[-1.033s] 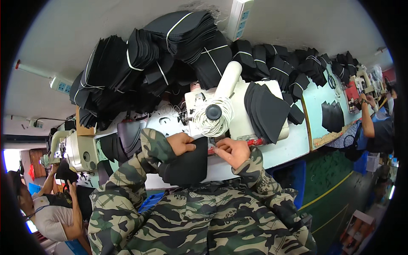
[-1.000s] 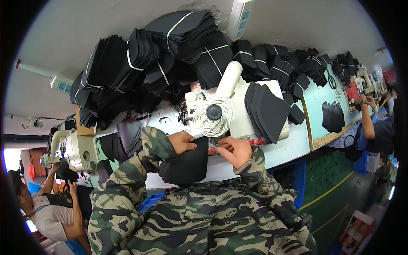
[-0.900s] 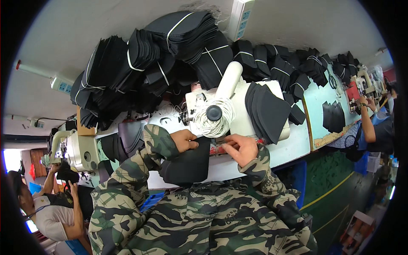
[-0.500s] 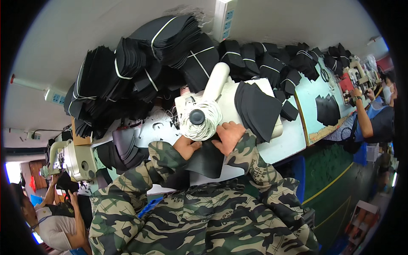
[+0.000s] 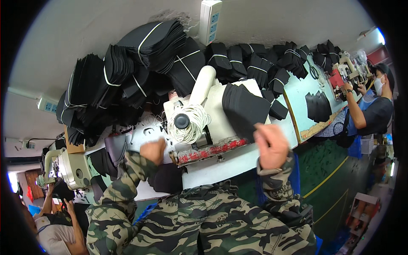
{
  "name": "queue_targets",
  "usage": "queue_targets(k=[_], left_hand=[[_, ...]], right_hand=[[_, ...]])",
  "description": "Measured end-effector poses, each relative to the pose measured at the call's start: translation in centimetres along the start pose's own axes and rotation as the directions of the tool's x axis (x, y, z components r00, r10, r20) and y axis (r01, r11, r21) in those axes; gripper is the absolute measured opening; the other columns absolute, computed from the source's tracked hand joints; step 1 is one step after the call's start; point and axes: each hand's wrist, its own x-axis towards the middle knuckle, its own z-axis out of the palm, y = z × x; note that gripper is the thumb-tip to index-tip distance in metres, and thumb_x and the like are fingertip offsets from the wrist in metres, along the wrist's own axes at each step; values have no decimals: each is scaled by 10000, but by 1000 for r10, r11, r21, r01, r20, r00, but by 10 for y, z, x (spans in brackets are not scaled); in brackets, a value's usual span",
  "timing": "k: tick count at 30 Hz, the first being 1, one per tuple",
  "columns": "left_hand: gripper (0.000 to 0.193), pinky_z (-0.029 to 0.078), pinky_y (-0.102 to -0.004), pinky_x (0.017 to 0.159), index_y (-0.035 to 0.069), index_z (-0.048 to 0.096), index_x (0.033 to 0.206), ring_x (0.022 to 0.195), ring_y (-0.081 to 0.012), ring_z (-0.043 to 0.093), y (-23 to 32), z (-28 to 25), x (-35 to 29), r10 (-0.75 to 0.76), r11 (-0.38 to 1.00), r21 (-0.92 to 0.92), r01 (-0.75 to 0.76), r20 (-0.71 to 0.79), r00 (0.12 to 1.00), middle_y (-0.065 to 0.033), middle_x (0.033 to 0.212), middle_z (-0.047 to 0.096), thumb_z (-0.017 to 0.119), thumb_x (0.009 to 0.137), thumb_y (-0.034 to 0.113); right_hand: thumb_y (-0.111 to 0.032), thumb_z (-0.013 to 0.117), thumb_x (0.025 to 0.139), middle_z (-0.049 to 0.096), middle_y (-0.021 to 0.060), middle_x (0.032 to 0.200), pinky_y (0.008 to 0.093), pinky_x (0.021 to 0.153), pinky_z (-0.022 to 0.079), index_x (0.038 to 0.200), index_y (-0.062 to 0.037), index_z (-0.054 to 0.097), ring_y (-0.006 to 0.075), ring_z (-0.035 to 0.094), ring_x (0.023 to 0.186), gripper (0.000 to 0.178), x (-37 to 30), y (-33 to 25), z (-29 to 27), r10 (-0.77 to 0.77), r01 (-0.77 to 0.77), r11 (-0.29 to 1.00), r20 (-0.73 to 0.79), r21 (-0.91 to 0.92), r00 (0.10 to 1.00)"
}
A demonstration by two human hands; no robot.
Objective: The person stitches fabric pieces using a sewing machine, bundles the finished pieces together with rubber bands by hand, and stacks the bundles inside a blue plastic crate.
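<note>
My left hand [image 5: 154,151] is left of the machine's front, fingers blurred and turned out of sight. Below it lies a dark curved sheet [image 5: 166,178] on the white table, with no visible contact. My right hand [image 5: 272,145] hovers off the right end of the machine, fingers loosely bent and apart, nothing seen between them. Its fingertips are beside the lower edge of a fanned stack of black sheets [image 5: 245,106]; whether they touch is unclear. The stack rests on the cream sewing machine [image 5: 202,87]. A coil of white cord [image 5: 186,124] loops around its black knob.
Tied bundles of black pieces [image 5: 157,44] are piled along the wall. A worn red strip [image 5: 212,152] edges the machine's front. Dark curved pieces [image 5: 115,148] lie to the left. Co-workers sit at machines left and right [image 5: 374,108]. A power strip [image 5: 209,21] hangs above.
Both hands have parted from the machine's front, the left going left and the right going right toward the stack. The black sheet under them is gone from there, baring the red strip.
</note>
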Motion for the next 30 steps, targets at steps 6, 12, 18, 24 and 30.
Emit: queue_targets(k=[6,12,18,24,30], left_hand=[[425,490,-455,570,88,544,1011,687,-335,630,3,55,-64,9,994,98,-44,332,943,-138,994,594,655,744,399],[306,468,-408,564,64,568,974,670,-301,603,-12,55,-74,141,971,-224,-79,275,951,-137,842,603,649,777,284],[201,415,-340,623,1,553,910,638,-190,508,30,-48,-25,452,615,-785,-76,271,850,-152,701,533,554,872,199],[223,413,-305,641,-11,557,945,667,-150,511,35,-64,-21,374,434,-897,83,263,889,-85,719,553,490,908,199],[236,400,-256,599,-22,577,921,647,-68,464,24,-46,-15,239,398,-892,212,325,915,-7,709,552,475,927,190]], right_hand=[[-134,663,723,580,106,839,386,657,460,924,-68,631,286,557,766,213,-15,29,40,-147,190,955,192,-226,970],[-253,673,768,630,122,847,345,630,495,988,-47,612,260,632,725,308,-84,-9,99,-87,-211,938,775,275,626],[-231,650,811,648,123,758,282,555,491,958,23,618,177,632,606,295,-94,2,123,-93,-268,910,787,316,611],[-158,599,854,647,85,709,213,463,447,902,32,637,86,572,544,200,-68,-17,117,152,-538,800,777,267,611],[-119,607,838,646,89,696,230,449,453,857,49,627,114,593,513,170,-73,-13,124,189,-781,535,856,321,481]])
